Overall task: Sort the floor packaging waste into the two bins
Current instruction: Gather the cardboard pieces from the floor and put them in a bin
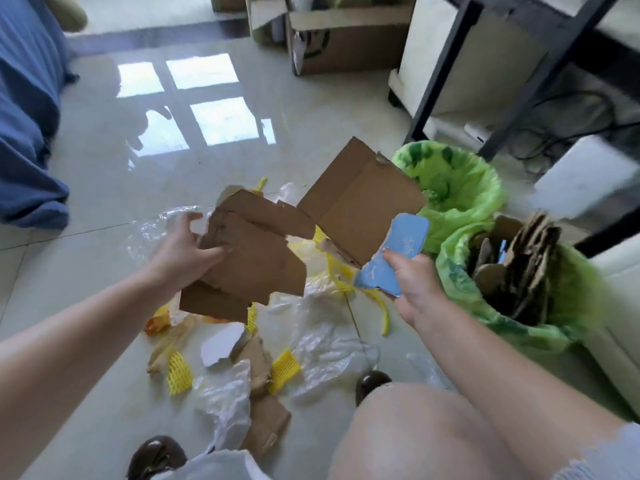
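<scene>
Left hand (187,249) gripping torn cardboard (252,258); right hand (412,282) pinching blue card (398,251) plus brown flap (356,199). Two green-lined bins (460,188) alongside, near bin (460,271) holding cardboard. Plastic film (322,344), yellow netting (179,372) strewn below.

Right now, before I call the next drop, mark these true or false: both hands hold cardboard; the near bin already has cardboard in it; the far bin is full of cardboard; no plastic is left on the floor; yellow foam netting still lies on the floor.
1. Both hands hold cardboard. True: left hand grips torn brown cardboard, right hand a brown-and-blue piece.
2. Near bin has cardboard in it. True.
3. Far bin is full of cardboard. False: only its green liner shows.
4. No plastic on the floor. False: clear plastic remains.
5. Yellow netting on the floor. True.
</scene>
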The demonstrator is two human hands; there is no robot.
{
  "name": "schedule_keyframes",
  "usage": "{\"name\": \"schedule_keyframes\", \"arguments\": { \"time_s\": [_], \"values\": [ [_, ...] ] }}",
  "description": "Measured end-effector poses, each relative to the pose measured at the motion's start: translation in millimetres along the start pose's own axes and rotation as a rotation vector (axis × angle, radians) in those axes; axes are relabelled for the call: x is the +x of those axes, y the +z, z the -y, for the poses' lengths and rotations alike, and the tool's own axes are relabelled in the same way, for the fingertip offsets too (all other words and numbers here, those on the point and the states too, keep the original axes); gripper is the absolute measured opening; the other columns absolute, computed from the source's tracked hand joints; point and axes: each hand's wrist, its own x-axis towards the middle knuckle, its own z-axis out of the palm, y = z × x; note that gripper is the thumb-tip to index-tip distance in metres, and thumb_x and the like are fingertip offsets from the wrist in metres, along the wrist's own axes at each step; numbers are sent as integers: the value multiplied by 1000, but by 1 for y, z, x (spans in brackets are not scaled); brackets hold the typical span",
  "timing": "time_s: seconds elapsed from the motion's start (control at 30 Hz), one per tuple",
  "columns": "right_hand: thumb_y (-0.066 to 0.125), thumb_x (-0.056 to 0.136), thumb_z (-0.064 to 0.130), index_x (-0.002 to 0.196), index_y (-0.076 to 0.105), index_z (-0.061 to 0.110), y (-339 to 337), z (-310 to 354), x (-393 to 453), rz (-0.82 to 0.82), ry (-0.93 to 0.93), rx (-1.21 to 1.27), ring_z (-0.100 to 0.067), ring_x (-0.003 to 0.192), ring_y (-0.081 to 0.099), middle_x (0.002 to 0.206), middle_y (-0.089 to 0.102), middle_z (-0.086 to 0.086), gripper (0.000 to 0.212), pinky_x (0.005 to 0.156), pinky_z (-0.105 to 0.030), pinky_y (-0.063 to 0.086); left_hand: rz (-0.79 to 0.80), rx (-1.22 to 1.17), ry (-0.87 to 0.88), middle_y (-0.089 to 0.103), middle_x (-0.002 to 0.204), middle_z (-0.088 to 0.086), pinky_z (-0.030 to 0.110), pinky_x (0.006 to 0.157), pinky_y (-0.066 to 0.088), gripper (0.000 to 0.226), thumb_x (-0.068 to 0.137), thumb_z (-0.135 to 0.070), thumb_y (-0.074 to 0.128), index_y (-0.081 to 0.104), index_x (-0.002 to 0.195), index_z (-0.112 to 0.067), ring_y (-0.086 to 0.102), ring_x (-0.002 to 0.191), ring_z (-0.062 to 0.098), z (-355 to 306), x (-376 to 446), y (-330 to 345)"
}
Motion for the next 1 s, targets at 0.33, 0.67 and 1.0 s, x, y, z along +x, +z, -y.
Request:
{"name": "schedule_keyframes", "arguments": {
  "time_s": [0.33, 0.67, 1.0],
  "values": [
    [55, 88, 12, 79, 55, 17, -145, 64, -78, -285, -114, 41, -26, 79, 57, 83, 58, -5, 9, 71, -35, 43, 114, -349, 11, 64, 101, 14, 50, 88, 52, 48, 50, -34, 66, 52, 93, -20, 63, 95, 31, -124, -80, 95],
    [42, 90, 15, 90, 51, 14, -269, 107, -87, -568, -169, -112, -24, 85, 48, 78, 48, -1, 9, 75, -33, 36, 276, -448, 126, 66, 102, 11, 43, 84, 55, 35, 71, -18, 64, 59, 106, -14, 65, 93, 27, -237, -118, 233],
    [40, 89, 13, 78, 42, 18, -289, 104, -59, -397, -52, -469, -25, 76, 44, 77, 45, -5, 12, 70, -31, 35, 193, -174, 263, 60, 91, 3, 32, 70, 50, 17, 82, -14, 52, 53, 99, -16, 58, 79, 21, -260, -130, 330]
  ]
}}
